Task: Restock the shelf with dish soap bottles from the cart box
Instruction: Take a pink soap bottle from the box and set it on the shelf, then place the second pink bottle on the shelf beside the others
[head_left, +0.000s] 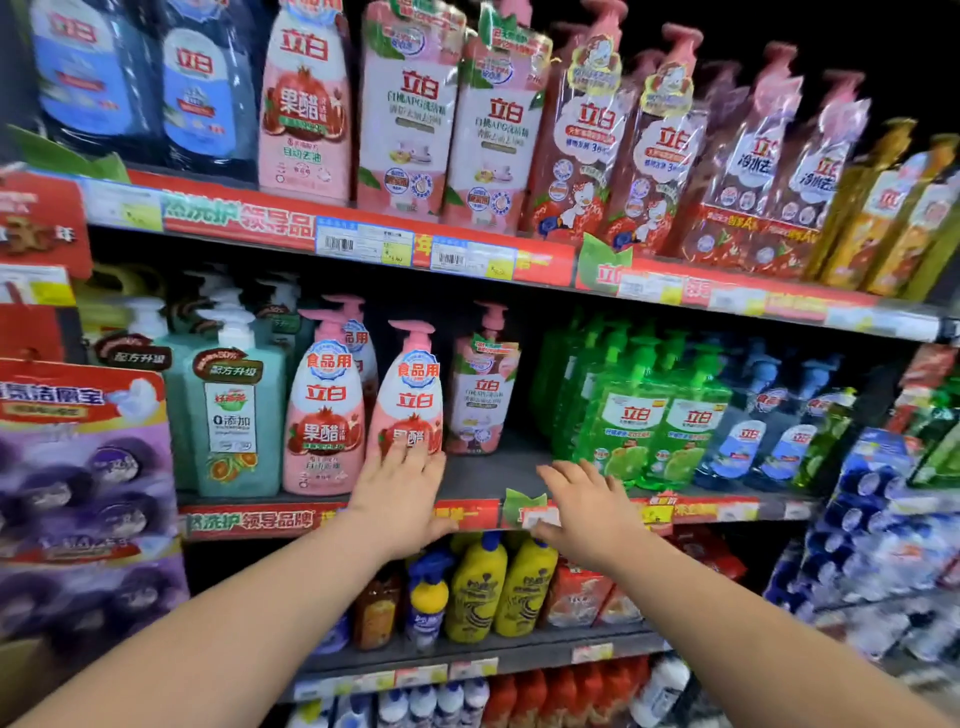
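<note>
Two pink pump bottles of dish soap stand side by side at the front of the middle shelf: one on the left, one on the right. My left hand rests flat against the base of the right pink bottle, fingers spread, not wrapped around it. My right hand hovers open over the shelf's front edge, holding nothing, beside a bare gap on the shelf. A pale pink bottle stands further back behind that gap. The cart box is out of view.
Teal pump bottles stand left of the pink ones, green bottles and blue ones to the right. The upper shelf holds pink and red refill packs. Yellow bottles fill the shelf below. Purple packs hang at left.
</note>
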